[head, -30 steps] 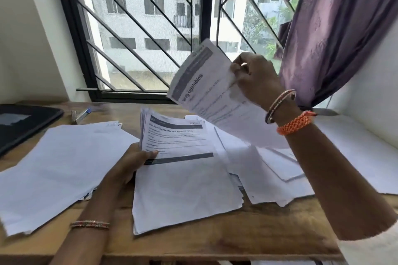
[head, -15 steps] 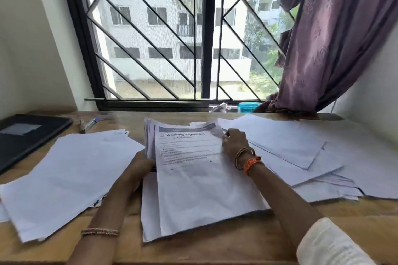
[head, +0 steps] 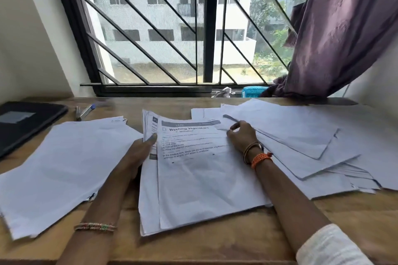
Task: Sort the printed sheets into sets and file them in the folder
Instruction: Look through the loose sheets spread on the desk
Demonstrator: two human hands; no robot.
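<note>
Head view shows the sorting step in hand: the left hand [head: 140,153] grips the left edge of the middle stack [head: 200,178], thumb on top, while the right hand [head: 242,135] pinches a corner of the loose sheets [head: 301,135] just right of that stack. Next, I judge, that sheet must be lifted, read and matched to a set; the dark folder [head: 23,122] lies closed, well left of the stack. Only "Washing Vegetables" reads clearly on the stack's top sheet.
</note>
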